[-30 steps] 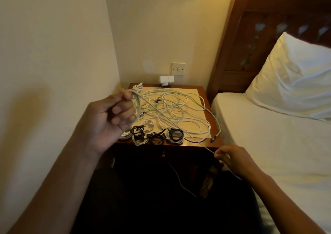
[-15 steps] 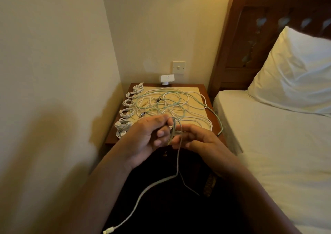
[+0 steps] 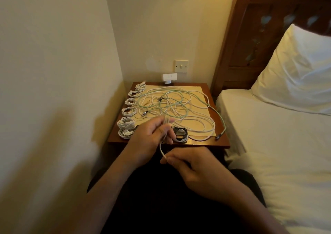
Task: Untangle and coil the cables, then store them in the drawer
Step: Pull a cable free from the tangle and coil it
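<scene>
**Pale cable (image 3: 160, 147) held in both hands**

At centre frame, a nightstand (image 3: 197, 143) is covered by tangled cables (image 3: 172, 106), with coiled cables (image 3: 129, 111) lined along its left edge. Just below, the pale cable is gripped by the left hand (image 3: 150, 135) and pinched by the right hand (image 3: 193, 165).

Glossy wooden nightstand (image 3: 220, 144); matt cloth pillow (image 3: 295, 76).

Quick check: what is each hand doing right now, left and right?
Left hand: closed, gripping loops of the pale cable.
Right hand: closed, pinching the same cable lower down.
</scene>
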The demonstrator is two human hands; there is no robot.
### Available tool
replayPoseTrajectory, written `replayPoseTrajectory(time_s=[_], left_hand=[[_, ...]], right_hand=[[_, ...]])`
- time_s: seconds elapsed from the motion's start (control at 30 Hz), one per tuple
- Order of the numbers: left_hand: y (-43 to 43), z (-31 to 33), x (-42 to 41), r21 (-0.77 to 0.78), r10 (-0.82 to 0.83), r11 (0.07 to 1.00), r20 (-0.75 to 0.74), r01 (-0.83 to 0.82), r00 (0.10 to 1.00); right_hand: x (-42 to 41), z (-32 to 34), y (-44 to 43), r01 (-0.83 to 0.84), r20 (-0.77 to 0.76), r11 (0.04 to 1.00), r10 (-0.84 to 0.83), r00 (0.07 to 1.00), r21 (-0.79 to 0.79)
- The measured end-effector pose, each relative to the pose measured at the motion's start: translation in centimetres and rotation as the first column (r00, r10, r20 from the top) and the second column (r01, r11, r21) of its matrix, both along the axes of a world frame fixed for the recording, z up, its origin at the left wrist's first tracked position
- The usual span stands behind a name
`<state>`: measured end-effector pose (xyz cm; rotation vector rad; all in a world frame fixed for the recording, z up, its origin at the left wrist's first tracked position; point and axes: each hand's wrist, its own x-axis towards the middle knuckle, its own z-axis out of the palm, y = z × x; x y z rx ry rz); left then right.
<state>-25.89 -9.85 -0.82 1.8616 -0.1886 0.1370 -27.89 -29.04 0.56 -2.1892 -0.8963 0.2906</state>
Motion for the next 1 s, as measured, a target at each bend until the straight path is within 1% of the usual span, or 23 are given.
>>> replayPoseTrajectory(time_s=[0.03, 0.07, 0.1, 0.13, 0.2, 0.23, 0.33, 0.4, 0.47, 0.53, 0.57, 0.6, 0.63, 0.67, 0.7, 0.73, 0.77, 0.8, 0.83, 0.9, 0.93, 0.97, 1.0], left_hand=[[0.0, -0.4, -0.2, 0.059, -0.066, 0.996, -0.028, 0.068, 0.997], [0.0, -0.7, -0.5, 0.068, -0.147, 0.986, -0.069, 0.152, 0.987], [0.0, -1.1, -0.9, 0.017, -0.236, 0.971, -0.116, 0.24, 0.965], [0.0, -1.4, -1.3, -0.084, -0.317, 0.948, -0.16, 0.307, 0.935], [0.2, -1.6, -1.9, -0.287, -0.401, 0.898, -0.218, 0.334, 0.89], [0.4, -1.6, -1.9, -0.354, -0.414, 0.879, -0.23, 0.321, 0.881], [1.3, -1.2, -2.0, -0.531, -0.43, 0.806, -0.22, 0.262, 0.876], [1.8, -0.5, -2.0, -0.654, -0.415, 0.727, -0.173, 0.21, 0.893], [2.0, 0.2, -1.7, -0.756, -0.345, 0.643, -0.148, 0.119, 0.927], [1.8, 0.8, -0.8, -0.832, -0.269, 0.553, -0.136, 0.037, 0.953], [1.7, 0.9, -0.2, -0.849, -0.23, 0.529, -0.129, 0.012, 0.965], [1.4, 0.9, 0.3, -0.844, -0.183, 0.537, -0.123, -0.006, 0.975], [1.2, 0.6, 0.9, -0.811, -0.121, 0.584, -0.117, -0.024, 0.986], [1.0, 0.2, 1.4, -0.738, -0.042, 0.673, -0.105, -0.05, 0.994], [0.8, -0.1, 1.7, -0.611, 0.05, 0.787, -0.082, -0.09, 0.995], [0.6, -0.3, 1.8, -0.435, 0.13, 0.89, -0.04, -0.134, 0.991], [0.5, -0.5, 1.8, -0.251, 0.168, 0.955, 0.011, -0.16, 0.986], [0.5, -0.7, 1.7, -0.085, 0.162, 0.984, 0.047, -0.158, 0.986], [0.8, -1.0, 1.6, 0.06, 0.127, 0.99, 0.06, -0.13, 0.99], [1.5, -1.5, 1.3, 0.268, -0.012, 0.963, 0.0, 0.012, 1.0], [1.8, -1.8, 1.0, 0.297, -0.099, 0.948, -0.072, 0.116, 0.992], [2.2, -2.0, 0.7, 0.265, -0.187, 0.938, -0.152, 0.223, 0.971], [2.4, -2.1, 0.1, 0.174, -0.271, 0.934, -0.224, 0.312, 0.936]], right_hand=[[0.3, 0.8, -0.3, 0.028, 0.058, 1.0, -0.029, 0.998, 0.014], [0.9, 1.4, -0.7, 0.061, 0.115, 0.998, -0.063, 0.991, 0.017], [1.7, 1.9, -1.1, 0.091, 0.167, 0.996, -0.09, 0.982, 0.004], [2.7, 2.2, -1.4, 0.115, 0.208, 0.993, -0.109, 0.972, -0.015], [4.6, 2.1, -1.8, 0.152, 0.237, 0.988, -0.143, 0.961, -0.017], [5.3, 1.7, -1.9, 0.17, 0.221, 0.985, -0.168, 0.961, 0.01], [6.5, -0.5, -2.1, 0.22, 0.133, 0.97, -0.232, 0.964, 0.101], [6.6, -2.3, -2.1, 0.256, 0.069, 0.959, -0.265, 0.962, 0.122], [6.3, -4.1, -1.9, 0.271, 0.033, 0.959, -0.274, 0.961, 0.089], [5.2, -5.6, -1.1, 0.229, -0.006, 0.973, -0.229, 0.973, 0.012], [4.3, -6.1, -0.4, 0.188, -0.028, 0.982, -0.188, 0.982, -0.019], [3.4, -6.3, 0.3, 0.142, -0.03, 0.989, -0.143, 0.989, -0.048], [2.5, -6.2, 1.1, 0.098, -0.011, 0.991, -0.099, 0.995, -0.088], [1.7, -5.8, 1.7, 0.057, 0.017, 0.989, -0.055, 0.998, -0.133], [1.1, -5.3, 2.1, 0.023, 0.043, 0.986, -0.017, 0.999, -0.164], [0.7, -4.4, 2.3, 0.004, 0.064, 0.984, 0.008, 0.998, -0.178], [0.5, -3.4, 2.3, 0.0, 0.082, 0.983, 0.015, 0.997, -0.182], [0.5, -2.2, 2.0, 0.01, 0.102, 0.984, 0.009, 0.995, -0.179], [0.6, -1.1, 1.6, 0.03, 0.129, 0.983, -0.007, 0.992, -0.179], [1.3, 1.0, 0.4, 0.071, 0.199, 0.981, -0.035, 0.979, -0.181], [1.9, 1.7, -0.3, 0.082, 0.23, 0.979, -0.038, 0.972, -0.187], [2.7, 2.2, -1.0, 0.09, 0.249, 0.978, -0.041, 0.968, -0.19], [3.5, 2.3, -1.8, 0.099, 0.254, 0.979, -0.051, 0.966, -0.178]])
